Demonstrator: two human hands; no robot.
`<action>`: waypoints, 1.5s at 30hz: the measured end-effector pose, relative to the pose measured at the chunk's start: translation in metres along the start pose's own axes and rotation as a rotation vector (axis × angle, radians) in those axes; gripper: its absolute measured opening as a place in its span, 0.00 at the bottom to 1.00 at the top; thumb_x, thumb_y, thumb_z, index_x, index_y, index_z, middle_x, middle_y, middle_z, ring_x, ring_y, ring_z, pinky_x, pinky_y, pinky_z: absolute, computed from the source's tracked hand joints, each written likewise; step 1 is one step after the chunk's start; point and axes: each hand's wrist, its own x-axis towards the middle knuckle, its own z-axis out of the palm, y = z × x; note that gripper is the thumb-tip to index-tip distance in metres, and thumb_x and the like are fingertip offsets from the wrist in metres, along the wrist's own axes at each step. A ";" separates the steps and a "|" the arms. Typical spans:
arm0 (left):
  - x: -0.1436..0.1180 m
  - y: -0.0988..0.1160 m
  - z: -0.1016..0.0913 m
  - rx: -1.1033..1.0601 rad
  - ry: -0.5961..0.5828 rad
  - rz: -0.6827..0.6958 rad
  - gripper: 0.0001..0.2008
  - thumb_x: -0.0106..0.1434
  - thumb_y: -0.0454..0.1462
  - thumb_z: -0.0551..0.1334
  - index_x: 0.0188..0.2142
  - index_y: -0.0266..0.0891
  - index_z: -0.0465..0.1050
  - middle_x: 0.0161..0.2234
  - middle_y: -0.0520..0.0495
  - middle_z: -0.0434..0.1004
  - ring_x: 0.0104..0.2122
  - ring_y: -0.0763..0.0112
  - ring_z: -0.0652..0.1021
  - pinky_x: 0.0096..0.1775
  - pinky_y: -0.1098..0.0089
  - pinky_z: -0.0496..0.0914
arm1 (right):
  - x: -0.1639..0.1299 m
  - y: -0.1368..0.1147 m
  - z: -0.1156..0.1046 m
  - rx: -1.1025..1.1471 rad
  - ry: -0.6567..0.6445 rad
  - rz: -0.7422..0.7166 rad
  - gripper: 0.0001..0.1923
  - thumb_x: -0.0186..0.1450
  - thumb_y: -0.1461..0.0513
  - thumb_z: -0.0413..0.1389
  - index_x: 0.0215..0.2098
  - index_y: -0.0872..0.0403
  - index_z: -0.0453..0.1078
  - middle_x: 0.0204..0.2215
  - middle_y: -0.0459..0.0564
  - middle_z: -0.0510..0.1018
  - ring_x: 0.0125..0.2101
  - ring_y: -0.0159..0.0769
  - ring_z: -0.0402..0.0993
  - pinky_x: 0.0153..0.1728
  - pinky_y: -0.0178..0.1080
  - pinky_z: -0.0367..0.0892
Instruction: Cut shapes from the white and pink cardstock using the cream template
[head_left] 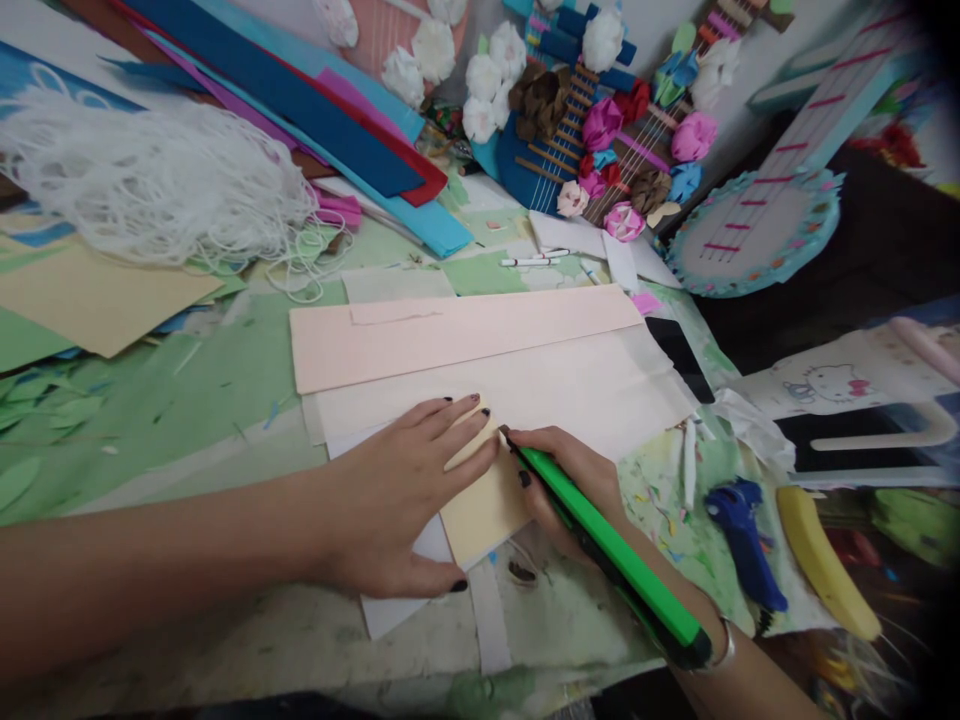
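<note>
My left hand [409,490] lies flat with spread fingers, pressing on a small cream card [487,510]. In my right hand [574,480] is a green utility knife [615,560], its tip at the upper right edge of the cream card, close to my left fingertips. White paper [397,615] sticks out under the left hand. Beyond both hands lie a pale sheet [577,390] and a folded light pink strip of paper [465,335]. My left palm hides part of the cream card.
A heap of white string [165,180] and a beige sheet [112,290] lie at left. Long coloured paper strips [300,110] slant behind. Decorated paper guitars [555,140] stand at the back. A blue glue gun [750,545], a banana [825,560] and a dark phone-like slab [679,355] are at right.
</note>
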 end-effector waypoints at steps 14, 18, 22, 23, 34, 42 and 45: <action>0.000 -0.001 0.000 -0.010 -0.020 0.006 0.48 0.54 0.56 0.63 0.65 0.28 0.55 0.66 0.28 0.52 0.67 0.42 0.50 0.64 0.50 0.47 | -0.002 -0.002 -0.001 0.002 -0.010 -0.002 0.19 0.60 0.70 0.51 0.49 0.52 0.67 0.37 0.51 0.80 0.35 0.35 0.79 0.37 0.35 0.75; 0.000 -0.003 -0.001 -0.016 -0.035 0.020 0.47 0.55 0.56 0.62 0.65 0.28 0.54 0.66 0.27 0.51 0.67 0.41 0.50 0.64 0.48 0.48 | -0.005 -0.002 0.000 -0.009 0.016 -0.004 0.19 0.60 0.70 0.51 0.48 0.52 0.67 0.38 0.52 0.80 0.36 0.36 0.79 0.37 0.36 0.75; 0.000 -0.002 0.000 -0.018 -0.019 0.014 0.47 0.55 0.55 0.62 0.65 0.29 0.54 0.66 0.28 0.52 0.67 0.41 0.50 0.63 0.48 0.48 | -0.007 -0.001 0.001 0.014 0.008 0.005 0.19 0.60 0.70 0.51 0.48 0.51 0.66 0.36 0.50 0.79 0.33 0.35 0.78 0.34 0.36 0.75; 0.000 -0.001 0.000 -0.016 -0.013 0.012 0.47 0.54 0.55 0.63 0.65 0.29 0.54 0.66 0.28 0.52 0.67 0.41 0.50 0.63 0.48 0.48 | -0.007 -0.001 0.000 0.021 0.001 0.013 0.19 0.60 0.70 0.51 0.48 0.51 0.66 0.36 0.50 0.79 0.34 0.35 0.78 0.34 0.37 0.75; -0.001 -0.005 0.002 -0.002 -0.013 0.039 0.48 0.56 0.57 0.60 0.66 0.28 0.54 0.66 0.26 0.51 0.67 0.40 0.51 0.63 0.48 0.48 | -0.006 -0.003 -0.001 -0.002 -0.010 0.029 0.18 0.61 0.69 0.51 0.48 0.51 0.66 0.37 0.51 0.79 0.35 0.36 0.78 0.35 0.38 0.75; 0.000 -0.002 0.000 -0.010 -0.011 0.023 0.47 0.55 0.57 0.62 0.64 0.28 0.56 0.65 0.27 0.53 0.66 0.41 0.51 0.63 0.49 0.48 | -0.006 -0.005 -0.003 -0.011 -0.005 0.008 0.18 0.60 0.70 0.50 0.47 0.51 0.66 0.36 0.50 0.79 0.34 0.35 0.78 0.34 0.36 0.74; 0.000 -0.002 -0.002 -0.013 -0.017 0.023 0.46 0.55 0.57 0.62 0.64 0.28 0.57 0.65 0.27 0.54 0.66 0.40 0.52 0.63 0.48 0.49 | -0.007 -0.005 -0.002 -0.006 -0.008 0.015 0.18 0.60 0.70 0.50 0.47 0.51 0.66 0.36 0.50 0.79 0.34 0.35 0.78 0.34 0.36 0.74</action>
